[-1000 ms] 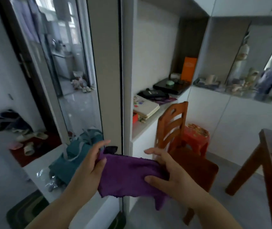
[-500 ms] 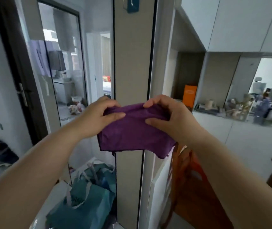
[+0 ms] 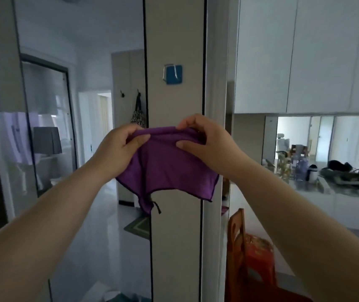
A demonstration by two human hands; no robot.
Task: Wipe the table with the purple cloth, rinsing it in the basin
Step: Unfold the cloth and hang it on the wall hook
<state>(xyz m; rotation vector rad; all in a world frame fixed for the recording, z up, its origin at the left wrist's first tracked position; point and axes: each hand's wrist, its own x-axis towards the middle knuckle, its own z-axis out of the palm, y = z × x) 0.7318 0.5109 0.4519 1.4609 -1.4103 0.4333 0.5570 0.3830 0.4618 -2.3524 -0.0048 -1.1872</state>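
The purple cloth (image 3: 165,168) hangs spread out in front of me at chest height, held up by its top edge. My left hand (image 3: 119,147) pinches the top left of the cloth and my right hand (image 3: 204,142) pinches the top right. A small dark loop dangles from the cloth's lower corner. The cloth is raised before a beige pillar (image 3: 174,40) that carries a blue wall hook (image 3: 173,74) a little above my hands. Neither the table nor the basin is in view.
A mirrored door (image 3: 65,149) stands to the left of the pillar. White wall cabinets (image 3: 305,53) hang at the right above a cluttered counter (image 3: 337,177). A wooden chair (image 3: 237,240) and a red stool (image 3: 259,258) stand at the lower right.
Both hands have lifted the cloth from waist height up toward the blue hook, and my view has tilted upward from the floor and chair to the pillar.
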